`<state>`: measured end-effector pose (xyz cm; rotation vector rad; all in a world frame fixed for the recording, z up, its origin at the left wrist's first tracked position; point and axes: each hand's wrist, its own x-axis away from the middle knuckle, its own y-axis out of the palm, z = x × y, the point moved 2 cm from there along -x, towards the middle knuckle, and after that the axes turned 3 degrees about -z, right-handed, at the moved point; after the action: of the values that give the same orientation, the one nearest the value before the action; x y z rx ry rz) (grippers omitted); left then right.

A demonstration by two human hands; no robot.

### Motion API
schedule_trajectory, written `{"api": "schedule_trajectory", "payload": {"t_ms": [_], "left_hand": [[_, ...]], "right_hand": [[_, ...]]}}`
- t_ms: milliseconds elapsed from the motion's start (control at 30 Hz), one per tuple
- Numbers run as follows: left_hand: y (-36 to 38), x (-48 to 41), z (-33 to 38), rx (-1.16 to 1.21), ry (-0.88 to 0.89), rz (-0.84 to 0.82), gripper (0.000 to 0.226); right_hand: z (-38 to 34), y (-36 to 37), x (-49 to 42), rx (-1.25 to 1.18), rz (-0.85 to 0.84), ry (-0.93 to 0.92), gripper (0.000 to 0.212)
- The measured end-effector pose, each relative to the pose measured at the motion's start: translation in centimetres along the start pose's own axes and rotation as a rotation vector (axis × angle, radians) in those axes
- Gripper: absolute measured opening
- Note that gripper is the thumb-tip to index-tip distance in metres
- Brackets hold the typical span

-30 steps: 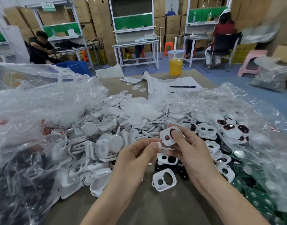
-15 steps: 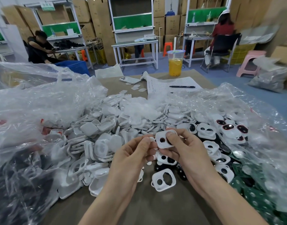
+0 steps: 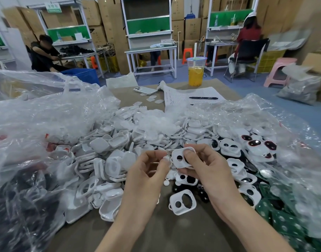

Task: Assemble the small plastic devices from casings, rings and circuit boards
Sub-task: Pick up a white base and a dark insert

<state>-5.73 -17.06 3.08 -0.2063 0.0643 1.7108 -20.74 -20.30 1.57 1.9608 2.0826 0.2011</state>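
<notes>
Table is mostly buried: crinkly clear plastic bags on both sides and a huge heap of white casings spilling between them. Green circuit boards sit under the bag at my lower right. An orange drink cup stands at the far edge, near a paper with a pen on it. My right hand holds one white casing just above the pile, fingers curled round it, thumb on its face beside the round hole. Another two-hole casing lies loose on the table below. My left hand is right alongside, fingers pinching a tiny white round bit close to the held casing's edge.
</notes>
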Motion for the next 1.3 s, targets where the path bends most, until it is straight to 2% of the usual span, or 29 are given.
{"api": "schedule_trajectory", "payload": {"t_ms": [133,333,567,800,967,1133,1200,1300], "left_hand": [[0.4,0.0,-0.3,-0.031,0.005,-0.041,0.02],[0.6,-0.2,-0.9,-0.143,0.055,0.023,0.02],[0.3,-0.2,-0.8,-0.033,0.04,-0.062,0.019],[-0.2,-0.7,-0.8,0.134,-0.098,-0.191,0.023],[-0.4,-0.7,-0.9,0.072,-0.079,-0.231,0.022],[-0.4,-0.7,-0.7,-0.027,-0.008,-0.204,0.021],[-0.2,-0.5,-0.6,0.026,0.003,-0.19,0.02],[0.2,-0.3,-0.5,0.225,-0.078,-0.217,0.022]], "right_hand": [[0.0,0.1,0.1,-0.011,-0.016,0.0,0.006],[0.3,0.5,0.3,-0.022,-0.036,0.041,0.007],[0.1,0.7,0.5,0.002,-0.081,0.033,0.009],[-0.4,0.9,0.7,-0.026,-0.112,0.018,0.011],[-0.5,0.9,0.8,0.011,-0.134,0.019,0.011],[-0.4,0.8,0.8,0.053,-0.129,0.025,0.011],[-0.5,0.8,0.8,0.03,-0.131,0.024,0.012],[-0.7,0.8,0.8,-0.024,-0.131,0.028,0.012]]}}
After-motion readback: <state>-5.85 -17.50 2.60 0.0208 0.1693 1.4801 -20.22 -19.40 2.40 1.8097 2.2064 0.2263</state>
